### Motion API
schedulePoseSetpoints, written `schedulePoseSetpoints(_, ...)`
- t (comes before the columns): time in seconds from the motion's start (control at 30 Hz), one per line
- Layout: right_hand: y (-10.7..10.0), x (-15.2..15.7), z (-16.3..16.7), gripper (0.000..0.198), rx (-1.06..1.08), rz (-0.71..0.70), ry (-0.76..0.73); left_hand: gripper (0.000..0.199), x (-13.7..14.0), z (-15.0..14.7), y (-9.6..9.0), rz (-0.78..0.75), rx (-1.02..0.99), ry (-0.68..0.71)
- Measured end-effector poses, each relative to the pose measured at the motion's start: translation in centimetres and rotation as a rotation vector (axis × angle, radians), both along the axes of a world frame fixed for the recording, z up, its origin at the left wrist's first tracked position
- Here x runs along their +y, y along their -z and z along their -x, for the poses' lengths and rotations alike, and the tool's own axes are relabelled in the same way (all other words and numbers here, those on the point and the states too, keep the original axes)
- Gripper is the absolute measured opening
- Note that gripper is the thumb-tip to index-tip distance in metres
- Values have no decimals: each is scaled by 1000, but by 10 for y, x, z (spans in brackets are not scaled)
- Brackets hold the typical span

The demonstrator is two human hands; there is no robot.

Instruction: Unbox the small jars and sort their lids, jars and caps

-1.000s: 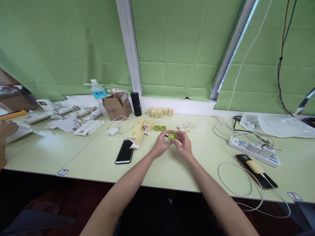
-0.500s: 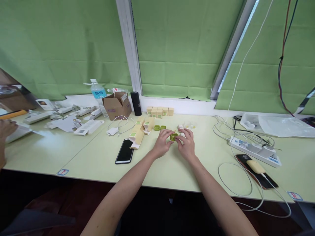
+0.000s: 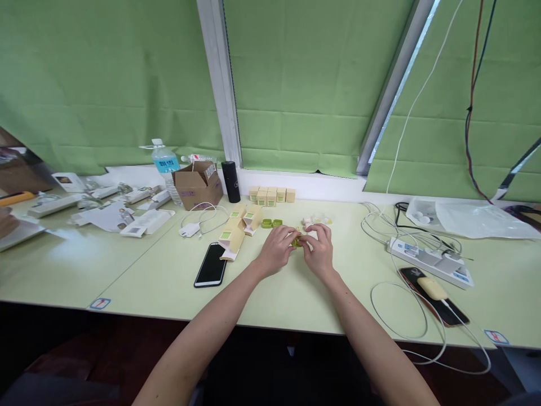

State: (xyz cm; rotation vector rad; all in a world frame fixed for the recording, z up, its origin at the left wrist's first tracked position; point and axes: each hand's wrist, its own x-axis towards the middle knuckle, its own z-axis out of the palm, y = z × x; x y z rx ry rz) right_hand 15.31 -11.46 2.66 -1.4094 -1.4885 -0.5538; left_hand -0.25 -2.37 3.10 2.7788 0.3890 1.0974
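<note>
My left hand [image 3: 274, 252] and my right hand [image 3: 320, 251] meet over the table, fingertips pinching a small green case [image 3: 295, 242] between them. Fingers cover most of that case, so its inside cannot be made out. Just behind my left hand lies another small green case [image 3: 271, 223], opened out flat. Beyond my right hand are small white pieces [image 3: 306, 221] and clear plastic packaging [image 3: 324, 218]. Opened pale-yellow cartons [image 3: 232, 237] lie left of my left hand.
Small yellow boxes [image 3: 271, 195] line the back. Left are a phone [image 3: 210, 265], white charger [image 3: 190, 229], cardboard box [image 3: 198, 189], black cylinder [image 3: 230, 181] and water bottle [image 3: 165, 163]. A power strip [image 3: 430, 262] and cables lie right. Another person's hand [image 3: 7, 221] shows far left.
The green case has tilted in my fingers and is more covered than before. Both hands have drawn slightly closer together. The other person's hand has slipped further out at the left edge.
</note>
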Motion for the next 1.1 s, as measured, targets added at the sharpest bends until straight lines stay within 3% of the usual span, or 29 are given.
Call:
schedulePoseSetpoints(0.1,-11,-1,-9,14,105,-95,1,39,11,4,-10,-26,8,-114)
schedulePoseSetpoints(0.2,-18,7,-23,13,218,-52,45,39,26,13,-13,41,1,-230)
schedulePoseSetpoints(0.33,-22,40,-42,14,213,261,110,37,43,26,-7,197,-51,-333)
schedulePoseSetpoints(0.47,-29,84,-49,23,-66,692,252,39,48,33,-1,330,-74,-422)
schedulePoseSetpoints(0.57,-33,112,-48,27,-230,841,286,40,49,36,-2,337,-28,-465)
schedulePoseSetpoints(0.7,-31,134,-46,21,-266,894,310,39,50,38,-4,324,54,-532)
schedulePoseSetpoints(0.87,-25,136,-43,22,-258,910,339,38,50,38,-2,283,155,-589)
schedulePoseSetpoints(1.0,-31,113,-39,28,-222,833,343,38,51,39,1,250,150,-592)
schedulePoseSetpoints(1.1,-32,77,-28,33,-116,687,326,33,53,37,4,249,160,-591)
